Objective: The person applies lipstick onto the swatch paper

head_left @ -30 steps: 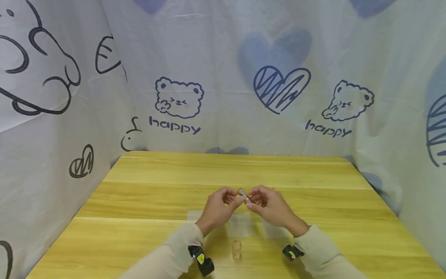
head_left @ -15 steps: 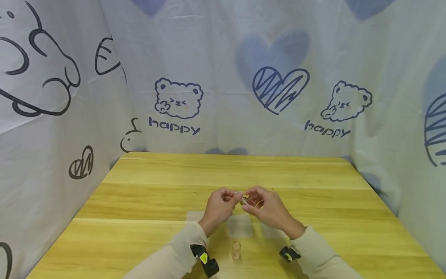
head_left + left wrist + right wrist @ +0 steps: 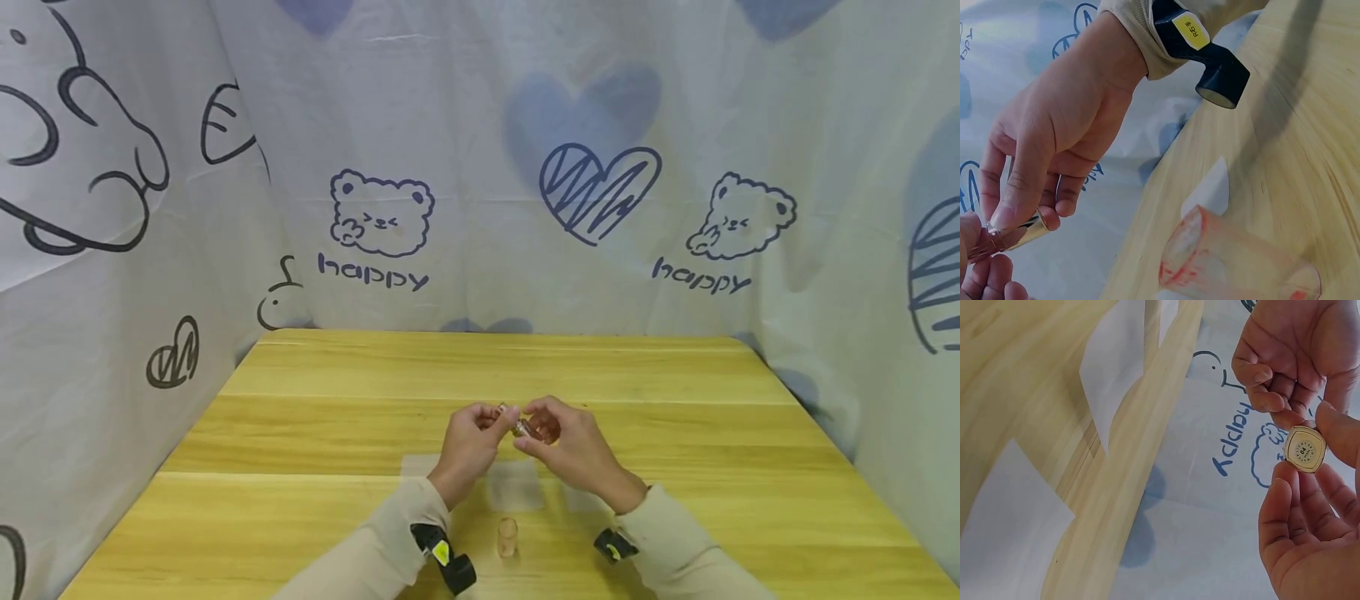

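Observation:
Both hands hold a small lipstick tube [image 3: 525, 429] over the middle of the table. My left hand [image 3: 468, 446] pinches its upper left end between thumb and fingers. My right hand [image 3: 581, 450] pinches the lower right end, a shiny gold base [image 3: 1034, 231]. In the right wrist view the squarish bottom of the lipstick tube [image 3: 1305, 449] faces the camera, with a round label reading 04. Fingers cover much of the tube. A clear cylindrical cap [image 3: 507, 537] with red smears inside stands on the table below the hands.
Pale paper squares lie on the wooden table [image 3: 337, 433]: one in the middle [image 3: 514, 486], others partly hidden beneath the forearms. White cloth [image 3: 480, 275] printed with hearts and bears hangs around the back and sides. Each wrist wears a black camera strap.
Both hands have shifted slightly left together. The left thumb now covers more of the lipstick tube, whose long side showed between the hands a second ago. The cap stays put.

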### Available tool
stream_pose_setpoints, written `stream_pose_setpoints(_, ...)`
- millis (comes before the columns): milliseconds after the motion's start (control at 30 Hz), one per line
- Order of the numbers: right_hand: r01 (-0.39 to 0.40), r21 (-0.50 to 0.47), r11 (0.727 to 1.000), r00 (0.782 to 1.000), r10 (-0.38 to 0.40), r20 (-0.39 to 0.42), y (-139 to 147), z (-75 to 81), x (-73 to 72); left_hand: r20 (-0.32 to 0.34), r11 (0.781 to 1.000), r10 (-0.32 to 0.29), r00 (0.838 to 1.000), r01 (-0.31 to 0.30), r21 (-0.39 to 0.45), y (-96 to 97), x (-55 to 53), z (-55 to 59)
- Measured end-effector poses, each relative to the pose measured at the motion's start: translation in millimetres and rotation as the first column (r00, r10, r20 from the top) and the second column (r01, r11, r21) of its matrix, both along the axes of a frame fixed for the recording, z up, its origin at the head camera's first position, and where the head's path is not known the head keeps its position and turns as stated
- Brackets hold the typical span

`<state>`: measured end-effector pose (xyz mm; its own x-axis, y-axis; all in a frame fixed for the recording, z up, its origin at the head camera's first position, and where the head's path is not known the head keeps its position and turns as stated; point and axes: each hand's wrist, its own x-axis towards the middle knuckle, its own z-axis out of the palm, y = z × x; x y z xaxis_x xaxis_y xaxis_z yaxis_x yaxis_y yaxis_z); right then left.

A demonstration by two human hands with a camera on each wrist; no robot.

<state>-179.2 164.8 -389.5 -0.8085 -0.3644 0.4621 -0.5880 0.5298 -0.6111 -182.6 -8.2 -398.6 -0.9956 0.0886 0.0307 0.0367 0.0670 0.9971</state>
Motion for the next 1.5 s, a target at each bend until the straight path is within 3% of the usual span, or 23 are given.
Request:
stream_pose_setpoints(500, -0.062, -0.025, 0.998, 0.998, 0.063, 0.012, 4, -0.4, -3.0, -0.011, 1.0, -0.011, 1.0, 0.011, 0.006, 4.1, -2.3, 1.0)
stream_pose_setpoints(733, -0.135, -0.062, 0.989, 0.979, 0.142, 0.147, 9, 2.1, -4.4, -0.015, 0.999, -0.026, 1.0, 0.026, 0.034, 4.7, -1.1, 3.0)
stream_pose_setpoints(867, -0.125, -0.106, 0.986, 0.967, 0.145, 0.209, 10, 1.8, -5.4, -0.01, 0.998, -0.014, 1.0, 0.014, 0.056, 5.3, -1.1, 2.6)
stream_pose_setpoints(1067, -0.037, -0.114, 0.993, 0.985, 0.055, 0.162, 5, 2.5, -2.4, -0.006, 0.996, 0.032, 0.999, -0.031, 0.087, 6.6, -0.3, 4.2)
stream_pose_setpoints(1233, -0.003, -0.131, 0.991, 0.997, 0.013, 0.075, 3, 0.6, -3.2, -0.002, 0.993, 0.043, 0.999, -0.043, 0.109, 7.7, -0.2, 6.1)
stream_pose_setpoints(1367, -0.053, -0.15, 0.987, 0.997, 0.059, 0.039, 4, -2.7, -5.7, -0.014, 0.992, 0.048, 0.999, -0.046, 0.117, 7.6, -1.6, 5.3)
stream_pose_setpoints(1500, -0.086, -0.157, 0.984, 0.993, 0.098, 0.067, 6, -1.5, -7.1, -0.024, 0.993, 0.054, 0.998, -0.052, 0.102, 8.2, -3.5, 4.0)
